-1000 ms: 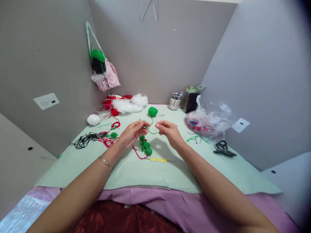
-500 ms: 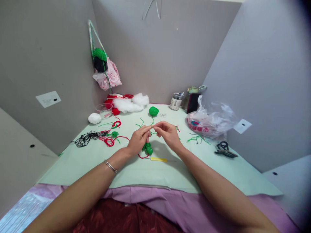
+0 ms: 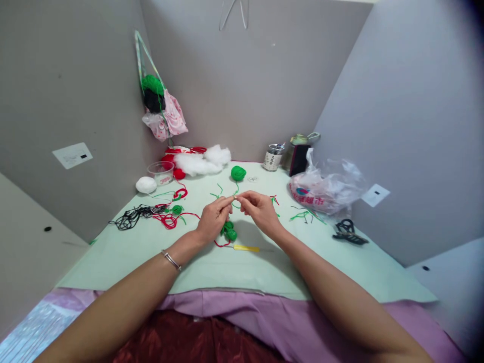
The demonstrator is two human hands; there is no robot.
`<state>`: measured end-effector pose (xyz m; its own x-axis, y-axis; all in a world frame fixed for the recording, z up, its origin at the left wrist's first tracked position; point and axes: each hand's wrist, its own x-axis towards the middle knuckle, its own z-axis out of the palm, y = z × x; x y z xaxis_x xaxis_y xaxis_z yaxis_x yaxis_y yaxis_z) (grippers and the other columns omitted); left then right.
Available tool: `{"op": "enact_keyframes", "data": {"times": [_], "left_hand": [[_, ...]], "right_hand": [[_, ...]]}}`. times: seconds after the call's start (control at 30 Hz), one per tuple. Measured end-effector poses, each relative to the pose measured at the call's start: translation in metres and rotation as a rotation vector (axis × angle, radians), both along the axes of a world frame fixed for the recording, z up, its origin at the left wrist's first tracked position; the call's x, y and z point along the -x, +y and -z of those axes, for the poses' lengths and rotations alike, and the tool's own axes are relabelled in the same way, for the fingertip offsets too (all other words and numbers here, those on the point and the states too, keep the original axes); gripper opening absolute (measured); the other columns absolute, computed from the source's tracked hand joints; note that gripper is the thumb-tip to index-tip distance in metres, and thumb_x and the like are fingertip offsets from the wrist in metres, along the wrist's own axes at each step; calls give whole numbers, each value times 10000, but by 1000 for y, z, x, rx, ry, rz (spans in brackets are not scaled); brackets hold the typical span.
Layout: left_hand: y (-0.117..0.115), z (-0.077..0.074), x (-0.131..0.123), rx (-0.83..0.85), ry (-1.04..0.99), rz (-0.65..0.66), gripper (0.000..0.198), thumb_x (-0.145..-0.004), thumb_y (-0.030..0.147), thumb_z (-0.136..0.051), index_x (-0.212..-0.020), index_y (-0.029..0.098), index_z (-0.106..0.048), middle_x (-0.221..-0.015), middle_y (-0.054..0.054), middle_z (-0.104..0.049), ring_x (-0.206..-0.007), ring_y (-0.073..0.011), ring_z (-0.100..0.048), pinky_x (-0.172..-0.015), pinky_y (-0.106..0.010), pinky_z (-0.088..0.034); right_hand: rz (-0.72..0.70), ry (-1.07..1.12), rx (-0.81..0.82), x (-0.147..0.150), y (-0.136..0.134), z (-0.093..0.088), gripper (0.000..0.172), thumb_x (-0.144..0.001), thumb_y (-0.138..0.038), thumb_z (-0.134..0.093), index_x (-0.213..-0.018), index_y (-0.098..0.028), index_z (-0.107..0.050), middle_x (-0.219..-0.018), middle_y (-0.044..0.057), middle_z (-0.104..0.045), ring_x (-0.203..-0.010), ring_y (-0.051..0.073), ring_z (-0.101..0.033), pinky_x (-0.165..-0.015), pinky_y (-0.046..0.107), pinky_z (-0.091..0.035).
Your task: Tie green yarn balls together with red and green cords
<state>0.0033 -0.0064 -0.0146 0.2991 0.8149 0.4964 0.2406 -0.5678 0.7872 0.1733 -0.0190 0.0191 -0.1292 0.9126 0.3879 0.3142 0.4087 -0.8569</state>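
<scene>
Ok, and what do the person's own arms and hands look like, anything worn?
The left hand is ungloved, with a slim silver-coloured bangle above it at the wrist. The right hand is ungloved too, with no bangle visible. No sleeves show.

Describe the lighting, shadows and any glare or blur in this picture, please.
In the head view, a soft-edged shadow falls on the pale green tablecloth below the hands; in the head view, small glints show on the printed plastic shopping bag; the head view's upper-right edge darkens; in the head view, fine detail between the left hand and right hand is too small to read.
</scene>
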Motion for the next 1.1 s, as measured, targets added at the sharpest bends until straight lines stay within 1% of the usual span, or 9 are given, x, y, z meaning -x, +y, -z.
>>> {"op": "enact_keyframes", "data": {"times": [0.13, 0.23, 0.43, 0.6, 0.73, 0.87, 1.1], "left_hand": [[-2, -4, 1, -13, -11, -31, 389, -926, 235, -431, -1235, 252, -667, -795, -7, -566, -628, -123, -517, -674, -261, -440], [-3, -7, 1, -35, 24, -53, 394, -931, 229, -421, -1244, 245, -660, -811, -8, -576, -637, -122, -520, -688, -262, -434], [-5, -8, 0, -89, 68, -82, 400, -936, 213, -417, -1258, 245, -653, -824, -20, -586, -719, -142, -543, -728, -264, -423], [-5, -8, 0, -104, 79, -89, 393, -939, 214, -424, -1253, 258, -656, -830, -20, -591, -713, -142, -543, -724, -262, -423], [-5, -7, 0, -147, 107, -104, 393, -942, 196, -418, -1255, 236, -651, -844, -23, -595, -734, -137, -550, -737, -255, -425], [-5, -7, 0, -205, 144, -135, 387, -943, 171, -416, -1248, 217, -649, -867, -25, -613, -779, -135, -564, -752, -247, -428], [-2, -2, 1, -232, 257, -198, 382, -945, 147, -408, -1231, 206, -653, -837, -19, -601, -750, -130, -557, -714, -238, -425]], "right_hand": [[-17, -149, -30, 1, -2, 3, 282, -921, -378, -504, -1017, -193, -693, -580, -17, -597, -511, 114, -505, -542, 240, -408], [-10, -171, -34, 3, -5, 0, 272, -927, -354, -492, -1028, -194, -688, -565, -23, -585, -503, 113, -504, -551, 239, -406], [-2, -155, -22, 6, -8, -3, 252, -922, -342, -488, -995, -192, -677, -556, -28, -578, -497, 112, -501, -557, 239, -409], [-49, -132, 18, 7, -8, -3, 245, -927, -335, -459, -973, -187, -649, -542, -36, -570, -485, 108, -484, -541, 236, -394], [-73, -91, 64, 8, -9, -7, 216, -913, -324, -465, -892, -181, -626, -520, -41, -546, -471, 105, -460, -517, 233, -369], [-99, -83, 72, 8, -9, -9, 203, -907, -300, -460, -868, -179, -619, -499, -51, -515, -476, 98, -439, -530, 226, -357], [-140, -8, 161, 7, -2, -4, 189, -866, -323, -488, -842, -171, -597, -473, -60, -486, -458, 97, -405, -498, 225, -324]]}}
